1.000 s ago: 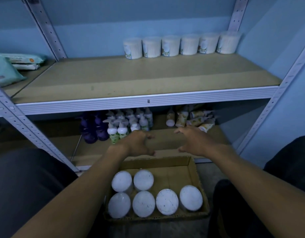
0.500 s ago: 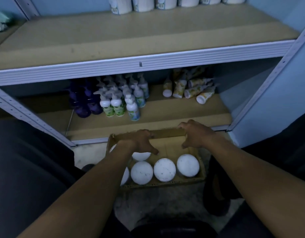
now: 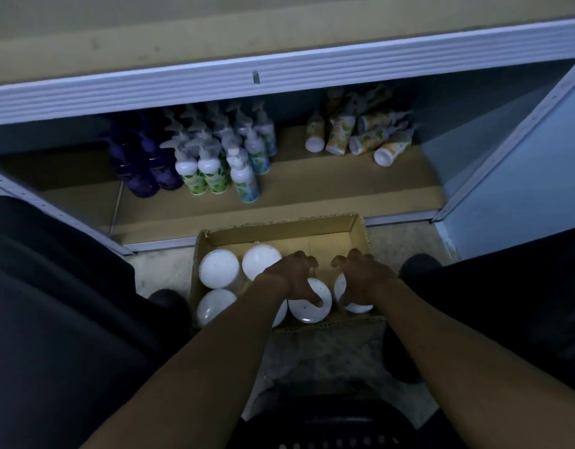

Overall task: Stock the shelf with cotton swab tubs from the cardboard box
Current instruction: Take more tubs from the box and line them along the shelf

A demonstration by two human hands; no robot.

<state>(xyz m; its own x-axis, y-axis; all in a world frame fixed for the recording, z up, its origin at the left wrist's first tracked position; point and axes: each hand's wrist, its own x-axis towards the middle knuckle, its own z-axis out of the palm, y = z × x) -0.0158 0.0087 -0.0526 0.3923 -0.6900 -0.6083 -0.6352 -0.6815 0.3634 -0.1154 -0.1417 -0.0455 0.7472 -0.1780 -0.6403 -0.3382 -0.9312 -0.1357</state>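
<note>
Six tubs (image 3: pixel 218 268) in cardboard box (image 3: pixel 359 230) — left hand (image 3: pixel 291 277), right hand (image 3: pixel 363 278) (fingers curled) each grips one.

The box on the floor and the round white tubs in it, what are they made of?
The box looks like brown corrugated cardboard: matte, with a rough wavy cut edge along its rim. The tubs seem to be plastic: their round white lids look smooth, with a faint sheen, though the dim light leaves that open. Both hands, left and right, are reaching onto the front tubs.
</note>
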